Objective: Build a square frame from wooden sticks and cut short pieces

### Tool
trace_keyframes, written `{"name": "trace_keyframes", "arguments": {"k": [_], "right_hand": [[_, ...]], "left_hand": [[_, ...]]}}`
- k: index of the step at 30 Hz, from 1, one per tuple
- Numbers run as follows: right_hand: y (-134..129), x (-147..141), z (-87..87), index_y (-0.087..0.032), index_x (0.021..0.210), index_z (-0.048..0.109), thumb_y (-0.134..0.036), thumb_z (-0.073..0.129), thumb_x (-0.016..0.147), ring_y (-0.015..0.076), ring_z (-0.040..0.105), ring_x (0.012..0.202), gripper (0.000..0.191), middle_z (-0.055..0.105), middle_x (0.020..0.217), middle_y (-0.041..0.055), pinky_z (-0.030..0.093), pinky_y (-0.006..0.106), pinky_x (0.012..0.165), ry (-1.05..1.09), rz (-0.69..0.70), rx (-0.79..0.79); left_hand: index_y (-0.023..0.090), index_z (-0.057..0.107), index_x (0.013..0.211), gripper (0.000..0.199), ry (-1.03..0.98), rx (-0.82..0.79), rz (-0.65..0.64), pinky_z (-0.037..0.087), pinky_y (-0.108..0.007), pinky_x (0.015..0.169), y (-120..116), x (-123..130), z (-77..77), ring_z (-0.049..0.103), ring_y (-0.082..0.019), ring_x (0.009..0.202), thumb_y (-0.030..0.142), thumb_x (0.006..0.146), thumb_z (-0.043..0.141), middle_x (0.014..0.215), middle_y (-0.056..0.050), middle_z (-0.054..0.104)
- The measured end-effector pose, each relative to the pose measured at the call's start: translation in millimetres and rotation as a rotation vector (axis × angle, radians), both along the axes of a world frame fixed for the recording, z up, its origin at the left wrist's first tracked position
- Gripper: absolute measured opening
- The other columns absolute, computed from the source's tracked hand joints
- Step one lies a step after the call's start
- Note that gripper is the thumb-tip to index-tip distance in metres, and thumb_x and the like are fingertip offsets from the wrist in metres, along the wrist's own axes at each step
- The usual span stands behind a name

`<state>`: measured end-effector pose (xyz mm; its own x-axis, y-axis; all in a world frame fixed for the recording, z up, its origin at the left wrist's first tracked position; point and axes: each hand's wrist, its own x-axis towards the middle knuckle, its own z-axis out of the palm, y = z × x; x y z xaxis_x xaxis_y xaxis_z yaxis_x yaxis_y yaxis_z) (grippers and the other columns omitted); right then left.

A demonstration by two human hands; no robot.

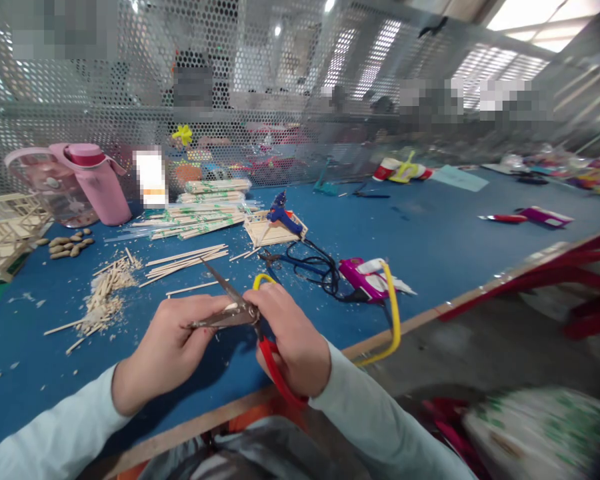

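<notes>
Scissors (251, 312) with a red handle (280, 383) are held at the lower centre of the frame, above the near edge of a blue table (440, 247), their blades parted. The right hand (297, 340) has its fingers curled around the handles. The left hand (167, 340), to the left of it, has thumb and index finger pinched close at the lower blade; a pale stub, apparently a wooden stick (233, 307), shows between the blades near the pivot. How much of it the left fingers cover cannot be told.

The step in hand looks like trimming the stick. The next move would call for a steady pinch on the left, skin kept clear of the edges, and a firm squeeze on the right.

Left of centre lie loose wooden sticks (187, 265), and further left a heap of offcuts and shavings (105, 293). Above centre, a blue glue gun (283, 215) rests on a small wooden frame (263, 233). Toward the upper left are bagged stick bundles (200, 217) and a pink bottle (100, 187).
</notes>
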<state>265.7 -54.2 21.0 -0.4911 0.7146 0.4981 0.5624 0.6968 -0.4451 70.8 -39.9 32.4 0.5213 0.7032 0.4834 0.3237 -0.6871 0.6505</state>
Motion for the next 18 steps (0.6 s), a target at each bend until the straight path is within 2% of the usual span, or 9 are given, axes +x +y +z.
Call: {"name": "trace_keyframes", "arguments": {"k": [9,15,18], "right_hand": [[-0.5,-1.2,-8.5,-0.013,0.113,0.039,-0.013,0.043,0.062,0.0231,0.042,0.088,0.052,0.046,0.097,0.0112,0.040,0.039,0.079,0.038,0.056,-0.014],[-2.1,-6.5,-7.3,-0.012,0.109,0.043,-0.017,0.041,0.066,0.0243,0.042,0.083,0.043,0.046,0.091,0.0107,0.039,0.043,0.076,0.011,-0.083,0.065],[-2.5,-9.3,-8.2,-0.011,0.108,0.043,-0.018,0.040,0.068,0.0253,0.042,0.085,0.040,0.046,0.091,0.0113,0.038,0.044,0.076,0.024,-0.108,0.100]], "left_hand": [[0.025,0.066,0.103,0.036,-0.021,0.022,0.013,0.049,-0.019,0.078,-0.4,0.5,-2.9,0.065,-0.013,0.089,0.007,0.082,0.044,0.099,-0.001,0.071],[0.024,0.067,0.102,0.038,0.012,0.088,0.150,0.051,-0.021,0.073,-3.5,0.0,-3.9,0.067,-0.015,0.086,0.004,0.077,0.045,0.095,-0.002,0.072],[0.022,0.068,0.099,0.035,-0.005,0.105,0.192,0.053,-0.023,0.073,-5.6,2.3,-5.2,0.067,-0.017,0.088,0.006,0.077,0.046,0.093,-0.003,0.072]]}}
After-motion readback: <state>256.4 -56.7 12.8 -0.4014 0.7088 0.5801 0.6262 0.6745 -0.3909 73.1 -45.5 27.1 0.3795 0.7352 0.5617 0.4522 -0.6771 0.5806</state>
